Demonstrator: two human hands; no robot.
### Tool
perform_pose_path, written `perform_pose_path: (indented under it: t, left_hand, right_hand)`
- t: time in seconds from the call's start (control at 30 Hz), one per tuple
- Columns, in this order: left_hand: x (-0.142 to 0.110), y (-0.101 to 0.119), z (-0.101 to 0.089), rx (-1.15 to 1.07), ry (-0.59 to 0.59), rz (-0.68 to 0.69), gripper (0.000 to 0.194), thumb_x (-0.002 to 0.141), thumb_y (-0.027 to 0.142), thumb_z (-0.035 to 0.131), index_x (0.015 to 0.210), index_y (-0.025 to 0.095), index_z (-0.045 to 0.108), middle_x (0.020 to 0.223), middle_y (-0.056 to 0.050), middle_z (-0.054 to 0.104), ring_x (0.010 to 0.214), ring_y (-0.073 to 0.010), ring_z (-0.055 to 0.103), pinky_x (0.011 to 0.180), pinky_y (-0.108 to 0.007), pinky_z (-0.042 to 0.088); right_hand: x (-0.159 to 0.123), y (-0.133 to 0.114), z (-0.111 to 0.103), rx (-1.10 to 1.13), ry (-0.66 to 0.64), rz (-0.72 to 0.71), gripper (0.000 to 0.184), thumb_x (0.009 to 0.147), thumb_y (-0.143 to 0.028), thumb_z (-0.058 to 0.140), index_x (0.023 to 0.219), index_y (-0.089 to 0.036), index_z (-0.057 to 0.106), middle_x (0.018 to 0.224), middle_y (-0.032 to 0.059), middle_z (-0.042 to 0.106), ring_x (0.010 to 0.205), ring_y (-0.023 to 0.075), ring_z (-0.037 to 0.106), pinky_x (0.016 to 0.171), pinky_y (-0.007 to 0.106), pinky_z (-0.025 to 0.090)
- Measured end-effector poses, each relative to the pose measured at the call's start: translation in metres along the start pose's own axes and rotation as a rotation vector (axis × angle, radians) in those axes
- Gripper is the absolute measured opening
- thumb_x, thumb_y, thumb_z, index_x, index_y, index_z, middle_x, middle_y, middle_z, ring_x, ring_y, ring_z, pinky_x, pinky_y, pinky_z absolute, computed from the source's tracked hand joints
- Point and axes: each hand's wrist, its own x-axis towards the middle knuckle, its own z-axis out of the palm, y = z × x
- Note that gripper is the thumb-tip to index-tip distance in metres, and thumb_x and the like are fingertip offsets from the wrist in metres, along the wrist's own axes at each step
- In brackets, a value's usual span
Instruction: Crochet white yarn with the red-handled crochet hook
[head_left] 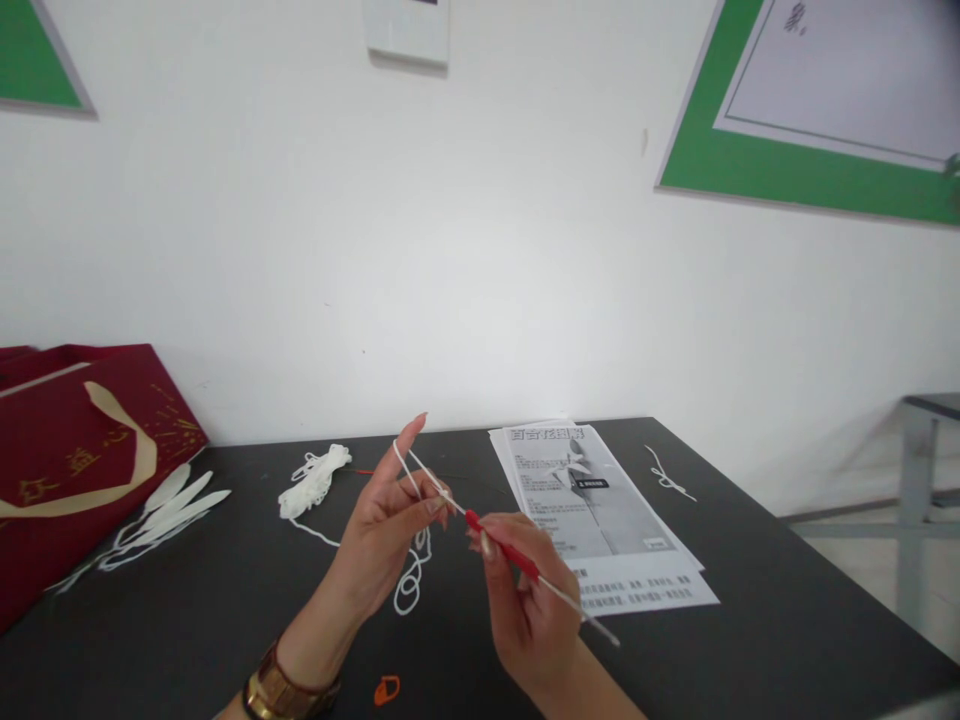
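Above the middle of the black table, my left hand (394, 520) pinches white yarn (420, 470) between thumb and fingers. Its raised index finger carries a loop of that yarn. My right hand (529, 600) grips a crochet hook (517, 558) with a red handle, its metal shaft sticking out to the lower right. The hook's front end meets the yarn at my left fingertips; the tip itself is too small to make out. A bundle of white yarn (313, 482) lies to the left, with a strand running toward my left hand. Loose yarn coils (407, 592) rest below the hands.
Printed sheets (637, 520) lie right of my hands, a knotted white string (667, 480) beyond them. At left are several white crocheted petals (169, 510) beside a dark red gift bag (82, 450). An orange stitch marker (387, 690) sits near the front. A white wall rises behind.
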Motion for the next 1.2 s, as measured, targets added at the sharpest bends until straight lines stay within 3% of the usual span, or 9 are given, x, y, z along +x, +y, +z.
perform_pose_path:
  t: [0.17, 0.33, 0.47, 0.57, 0.67, 0.73, 0.83, 1.0, 1.2]
  left_hand:
    - [0.0, -0.004, 0.004, -0.045, -0.012, 0.044, 0.079, 0.078, 0.011, 0.064, 0.146, 0.028, 0.028, 0.064, 0.004, 0.058, 0.063, -0.0125, 0.053, 0.067, -0.026, 0.041]
    - [-0.002, -0.003, 0.009, -0.118, -0.016, 0.044, 0.083, 0.079, 0.008, 0.063, 0.147, 0.033, 0.022, 0.064, 0.004, 0.058, 0.066, -0.0131, 0.056, 0.068, -0.025, 0.044]
    - [-0.003, 0.0, 0.003, -0.301, -0.048, -0.074, 0.085, 0.076, 0.006, 0.063, 0.146, 0.036, 0.025, 0.067, 0.004, 0.056, 0.066, -0.0124, 0.058, 0.061, -0.021, 0.046]
    - [-0.003, 0.002, -0.005, -0.38, -0.125, -0.162, 0.088, 0.072, 0.003, 0.063, 0.145, 0.035, 0.027, 0.074, 0.001, 0.058, 0.068, -0.0124, 0.059, 0.057, -0.019, 0.046]
    - [-0.004, 0.007, -0.008, -0.433, -0.188, -0.179, 0.092, 0.069, 0.002, 0.062, 0.146, 0.035, 0.025, 0.072, 0.001, 0.058, 0.068, -0.0122, 0.059, 0.062, -0.021, 0.047]
    - [-0.005, 0.009, -0.007, -0.451, -0.232, -0.179, 0.09, 0.07, 0.004, 0.061, 0.146, 0.034, 0.025, 0.069, 0.001, 0.057, 0.066, -0.0121, 0.058, 0.064, -0.022, 0.046]
    - [-0.007, 0.01, -0.007, -0.433, -0.288, -0.178, 0.086, 0.072, 0.007, 0.06, 0.146, 0.034, 0.026, 0.066, 0.0, 0.056, 0.061, -0.0127, 0.054, 0.059, -0.024, 0.041]
    - [-0.009, 0.006, -0.01, -0.419, -0.36, -0.175, 0.086, 0.07, 0.013, 0.063, 0.146, 0.032, 0.027, 0.062, 0.001, 0.054, 0.056, -0.0134, 0.051, 0.053, -0.025, 0.035]
    - [-0.012, 0.005, -0.01, -0.416, -0.432, -0.175, 0.078, 0.07, 0.014, 0.063, 0.141, 0.034, 0.039, 0.059, 0.002, 0.051, 0.052, -0.0127, 0.049, 0.048, -0.024, 0.034]
  right_hand:
    - [-0.004, 0.006, -0.002, -0.116, -0.062, -0.118, 0.057, 0.081, 0.002, 0.056, 0.124, -0.035, 0.055, 0.101, 0.0068, 0.069, 0.084, 0.0208, 0.065, 0.07, 0.033, 0.053]
    - [0.002, 0.007, -0.003, -0.089, -0.132, -0.12, 0.053, 0.084, -0.003, 0.055, 0.126, -0.036, 0.057, 0.108, 0.0087, 0.07, 0.092, 0.0232, 0.065, 0.077, 0.038, 0.054]
    - [0.003, 0.006, 0.001, 0.022, -0.104, -0.068, 0.044, 0.084, -0.005, 0.057, 0.116, -0.034, 0.066, 0.109, 0.009, 0.07, 0.095, 0.0242, 0.065, 0.079, 0.038, 0.055]
    - [0.006, 0.006, 0.008, 0.245, -0.034, 0.114, 0.03, 0.086, -0.011, 0.059, 0.104, -0.03, 0.072, 0.103, 0.0072, 0.071, 0.09, 0.0217, 0.067, 0.077, 0.037, 0.057]
    - [0.01, 0.007, 0.014, 0.677, 0.01, 0.452, 0.013, 0.085, -0.022, 0.065, 0.095, -0.025, 0.073, 0.09, 0.0042, 0.073, 0.078, 0.0171, 0.068, 0.066, 0.031, 0.06]
    - [0.013, 0.007, 0.016, 0.917, -0.008, 0.643, 0.011, 0.081, -0.026, 0.07, 0.091, -0.022, 0.071, 0.082, 0.0024, 0.073, 0.071, 0.014, 0.067, 0.061, 0.026, 0.06]
    - [0.016, 0.006, 0.016, 1.092, -0.041, 0.773, 0.012, 0.078, -0.027, 0.073, 0.087, -0.02, 0.069, 0.075, 0.0003, 0.071, 0.063, 0.0105, 0.064, 0.056, 0.024, 0.06]
    - [0.02, 0.002, 0.011, 1.096, -0.059, 0.737, 0.017, 0.085, -0.035, 0.065, 0.086, -0.018, 0.066, 0.066, -0.0012, 0.065, 0.056, 0.0099, 0.06, 0.054, 0.025, 0.06]
    - [0.027, -0.004, 0.003, 1.018, -0.032, 0.617, 0.013, 0.089, -0.029, 0.061, 0.084, -0.018, 0.065, 0.068, -0.0016, 0.064, 0.053, 0.0084, 0.056, 0.053, 0.025, 0.059]
